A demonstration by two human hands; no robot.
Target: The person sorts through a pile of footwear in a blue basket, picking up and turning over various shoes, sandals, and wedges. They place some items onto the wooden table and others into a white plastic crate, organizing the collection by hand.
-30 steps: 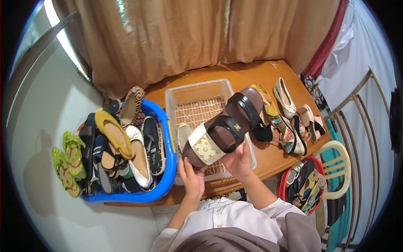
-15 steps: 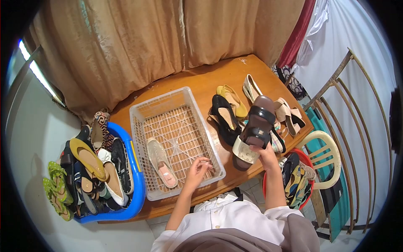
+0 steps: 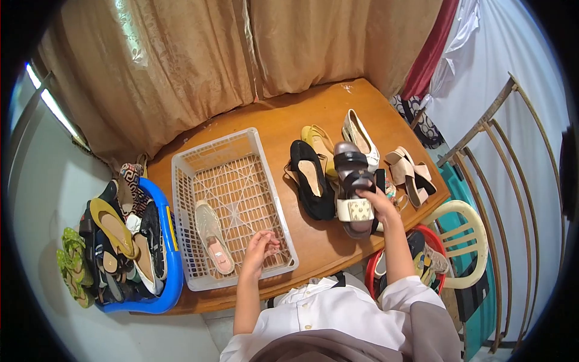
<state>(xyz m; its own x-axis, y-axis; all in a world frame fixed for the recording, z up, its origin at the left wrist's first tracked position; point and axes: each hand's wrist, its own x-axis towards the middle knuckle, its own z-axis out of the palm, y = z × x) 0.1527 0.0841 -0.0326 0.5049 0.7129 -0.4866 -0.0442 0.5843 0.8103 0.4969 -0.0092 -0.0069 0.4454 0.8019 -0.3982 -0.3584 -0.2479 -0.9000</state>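
Note:
My right hand grips a dark-soled slide sandal with black straps and a cream patterned band, held above the table's near right side. Over the near right part of the clear plastic basket, my left hand hovers with loosely curled, parted fingers and nothing in it. Inside the basket lies one pale glittery flat shoe. Just beyond the sandal are black shoes, yellow flats and a white shoe. Beige sandals rest to its right.
A blue basket packed with shoes stands at the left, with green slippers on its outer side. A red basket of shoes sits below the wooden table's right edge, beside a cream plastic chair. Metal bars rise farther right.
My right hand has brought the sandal lower and slightly left, turning it more upright in view. My left hand stays over the basket's near side, still empty. The view has shifted a little.

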